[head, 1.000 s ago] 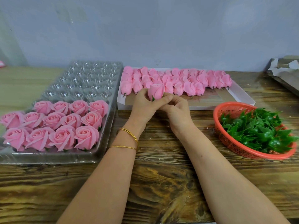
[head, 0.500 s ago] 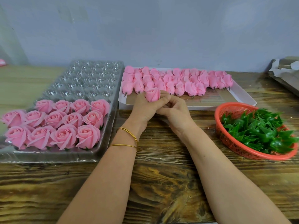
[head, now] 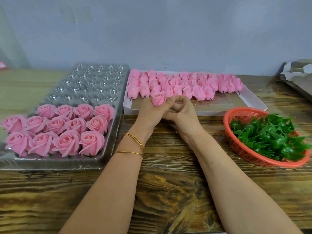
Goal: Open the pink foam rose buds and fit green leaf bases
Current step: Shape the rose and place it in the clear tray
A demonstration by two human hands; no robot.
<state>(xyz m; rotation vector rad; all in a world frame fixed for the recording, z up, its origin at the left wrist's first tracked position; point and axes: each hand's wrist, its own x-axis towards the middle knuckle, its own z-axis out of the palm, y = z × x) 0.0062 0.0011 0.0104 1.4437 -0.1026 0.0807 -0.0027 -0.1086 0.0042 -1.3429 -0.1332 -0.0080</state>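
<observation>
Wooden tabletop point(head: 168, 191) keeps supplies close: buds point(head: 185, 83) ahead, leaves point(head: 270, 137) right, tray point(head: 50, 163) left. Hands meet: left hand point(head: 152, 114) grips one bud point(head: 158, 98), right hand point(head: 183, 112) curls onto its petals, probably to spread them.

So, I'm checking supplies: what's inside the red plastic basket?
The round red plastic mesh basket holds a heap of green plastic leaf bases. They cover its floor, so whatever lies underneath cannot be seen.

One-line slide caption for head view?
Left hand grips a pink rose bud, right hand curled beside it; finished roses left, green leaf bases right.
</observation>
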